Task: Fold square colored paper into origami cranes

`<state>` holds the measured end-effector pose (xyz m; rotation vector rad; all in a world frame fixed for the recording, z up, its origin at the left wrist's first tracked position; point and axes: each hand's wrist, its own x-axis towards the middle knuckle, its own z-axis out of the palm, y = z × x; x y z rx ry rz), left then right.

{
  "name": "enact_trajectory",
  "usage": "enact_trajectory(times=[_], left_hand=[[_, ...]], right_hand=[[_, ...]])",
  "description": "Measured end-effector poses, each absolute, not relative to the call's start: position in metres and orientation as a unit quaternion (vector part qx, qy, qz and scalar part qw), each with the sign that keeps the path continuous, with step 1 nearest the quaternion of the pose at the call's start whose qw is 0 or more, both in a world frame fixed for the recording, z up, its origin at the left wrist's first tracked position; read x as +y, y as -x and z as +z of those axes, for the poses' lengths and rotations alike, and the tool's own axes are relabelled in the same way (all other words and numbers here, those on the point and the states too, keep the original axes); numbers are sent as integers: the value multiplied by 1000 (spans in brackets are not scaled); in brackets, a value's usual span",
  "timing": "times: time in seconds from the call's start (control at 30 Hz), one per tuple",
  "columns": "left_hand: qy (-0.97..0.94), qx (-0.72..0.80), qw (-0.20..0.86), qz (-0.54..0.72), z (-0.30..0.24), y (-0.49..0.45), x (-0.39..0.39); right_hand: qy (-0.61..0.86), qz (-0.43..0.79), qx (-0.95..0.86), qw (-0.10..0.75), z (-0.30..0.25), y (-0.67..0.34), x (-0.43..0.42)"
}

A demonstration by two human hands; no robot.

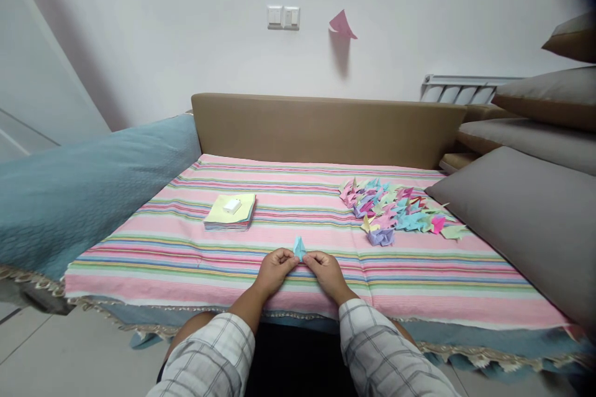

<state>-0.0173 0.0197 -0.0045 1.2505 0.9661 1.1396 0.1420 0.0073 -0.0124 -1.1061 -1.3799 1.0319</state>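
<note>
A small light-blue folded paper piece (298, 247) stands on the pink striped cloth (186, 248), pinched from both sides. My left hand (275, 270) grips its left edge with closed fingers. Its right edge is held the same way by my right hand (326, 272). Both hands rest on the cloth near its front edge. A stack of coloured paper squares (230, 212) with a small white object (231, 205) on top lies to the back left. A heap of several folded paper shapes (395, 209) in many colours lies to the back right.
Grey cushions (516, 217) are stacked along the right side. A teal blanket (79, 186) covers the left arm of the sofa. A tan backrest (326, 127) runs behind the cloth. A pink paper shape (342, 25) hangs on the wall beside light switches (283, 17).
</note>
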Motion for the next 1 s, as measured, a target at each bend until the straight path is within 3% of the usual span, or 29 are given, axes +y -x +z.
enact_trajectory(times=[0.57, 1.0], left_hand=[[-471, 408, 584, 521, -5, 6, 23], [-526, 456, 515, 499, -5, 7, 27]], right_hand=[[442, 478, -477, 590, -19, -131, 14], [415, 498, -545, 532, -13, -133, 8]])
